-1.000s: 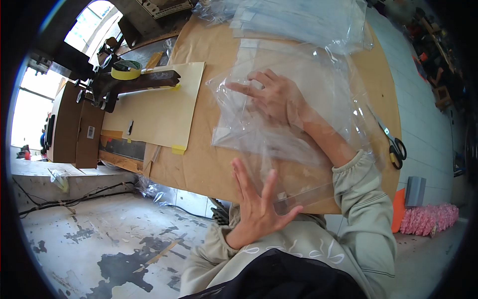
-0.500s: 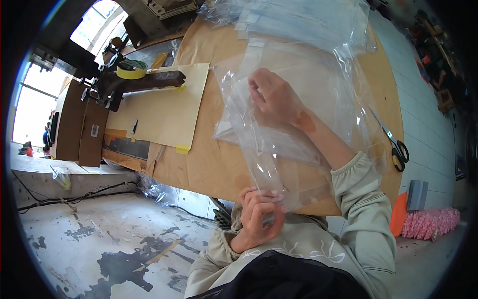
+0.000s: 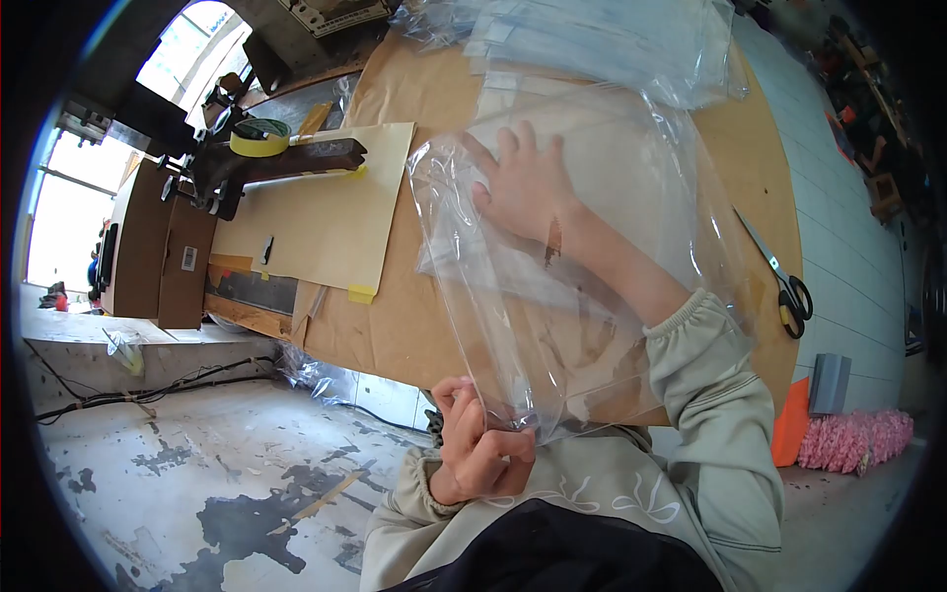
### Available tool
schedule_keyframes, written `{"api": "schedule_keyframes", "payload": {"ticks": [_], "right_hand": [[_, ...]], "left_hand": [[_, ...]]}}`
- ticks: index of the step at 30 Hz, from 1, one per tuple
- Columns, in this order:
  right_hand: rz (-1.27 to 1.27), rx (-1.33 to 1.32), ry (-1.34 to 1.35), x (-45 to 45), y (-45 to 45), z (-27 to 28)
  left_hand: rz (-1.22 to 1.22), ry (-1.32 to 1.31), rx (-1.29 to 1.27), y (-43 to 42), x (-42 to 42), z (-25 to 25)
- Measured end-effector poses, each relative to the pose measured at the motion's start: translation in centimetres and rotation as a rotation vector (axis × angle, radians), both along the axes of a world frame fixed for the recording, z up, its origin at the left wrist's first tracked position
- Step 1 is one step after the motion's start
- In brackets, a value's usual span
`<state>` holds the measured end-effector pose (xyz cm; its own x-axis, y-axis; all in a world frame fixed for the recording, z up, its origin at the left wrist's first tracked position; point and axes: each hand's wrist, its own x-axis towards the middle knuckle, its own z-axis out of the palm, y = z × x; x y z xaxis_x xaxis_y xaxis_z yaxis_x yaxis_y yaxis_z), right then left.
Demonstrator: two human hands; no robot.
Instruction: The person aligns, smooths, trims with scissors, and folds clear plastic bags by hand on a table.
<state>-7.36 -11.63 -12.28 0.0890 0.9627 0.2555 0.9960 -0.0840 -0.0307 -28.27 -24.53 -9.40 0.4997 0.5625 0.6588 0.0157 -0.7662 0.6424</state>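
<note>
A large clear plastic bag [image 3: 631, 187] or sleeve, slack and shiny with creases, spreads over the near part of the table. Its lower left corner is pinched in my left hand [image 3: 483, 444], close to my body at the table's front edge, with the fingers curled closed. My right hand [image 3: 528, 183] rests farther up with fingers spread, the left fingertips near a fold of the film. Clear film seems to lie over part of that hand and forearm; whether the arm is inside the bag I cannot tell. More folded film [image 3: 444, 259] lies beneath.
Clear plastic bags [image 3: 602, 44] are piled at the table's far side. Scissors [image 3: 784, 286] lie at the right edge. On the left, a dark metal arm [image 3: 296, 163] carrying a yellow tape roll [image 3: 259, 145] extends over a cream board [image 3: 335, 227]. Brown paper [image 3: 380, 326] covers the table.
My right hand has gone from closed to spread fingers and shifted slightly. My left hand has moved a little left and down, pulling the plastic's corner along. The film's left edge has swung left.
</note>
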Motion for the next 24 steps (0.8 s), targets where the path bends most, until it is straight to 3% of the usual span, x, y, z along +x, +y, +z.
{"api": "schedule_keyframes", "payload": {"ticks": [2,4,6,9,13,14,17,20,21,22,23,24], "right_hand": [[0.029,-0.061,0.03,-0.5,1.1,0.2],[0.136,0.076,0.075,-0.2,1.6,-1.8],[0.189,0.181,0.075,0.0,1.8,-1.9],[0.236,0.288,0.098,0.0,1.0,-1.9],[0.605,0.334,0.328,0.8,1.8,-2.2],[0.714,0.309,0.403,0.8,1.8,-2.2],[0.637,0.345,0.282,0.4,1.3,-1.9],[0.504,0.363,0.281,0.1,1.1,-2.0],[0.548,0.338,0.574,-0.3,1.5,-3.1],[0.575,0.312,0.82,-0.5,1.6,-4.2],[0.566,0.291,1.012,-1.0,1.4,-4.3],[0.518,0.313,0.999,-1.5,1.3,-4.5]], "left_hand": [[-0.011,-0.099,-0.035,-0.4,0.2,0.1],[-0.252,-0.131,0.107,0.4,-0.8,0.3],[-0.239,-0.088,0.181,0.7,-0.6,0.4],[0.131,0.117,0.172,-0.4,1.6,0.3],[0.061,0.129,-0.097,-2.8,2.7,-3.0],[-0.07,0.024,-0.227,-2.6,2.0,-3.3],[-0.019,-0.315,-0.55,-3.6,1.2,-2.2],[0.078,-0.204,-0.84,-4.7,0.3,2.0],[0.121,-0.147,-0.929,-4.9,0.0,2.6],[-0.098,-0.136,-0.685,-3.9,-0.9,1.6],[-0.08,-0.04,-0.594,-3.3,-1.5,1.8],[-0.06,0.056,-0.504,-2.9,-2.0,2.1]]}}
